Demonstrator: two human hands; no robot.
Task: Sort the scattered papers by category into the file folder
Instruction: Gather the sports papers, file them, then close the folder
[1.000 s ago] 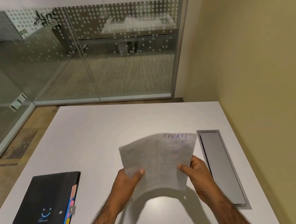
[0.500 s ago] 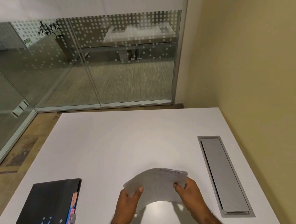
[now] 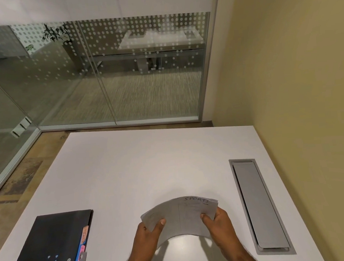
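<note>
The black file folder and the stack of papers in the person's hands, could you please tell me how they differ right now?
The file folder is black and lies flat and shut on the white table; the papers are pale grey and held above it, bowed into an arch.

The folder is untouched, left of both hands; the papers sit in the grip of the left hand and right hand.

The folder shows coloured tabs; the top paper reads "SPORTS".

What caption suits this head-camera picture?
Both hands, left and right, hold papers headed SPORTS beside closed black folder.
</note>
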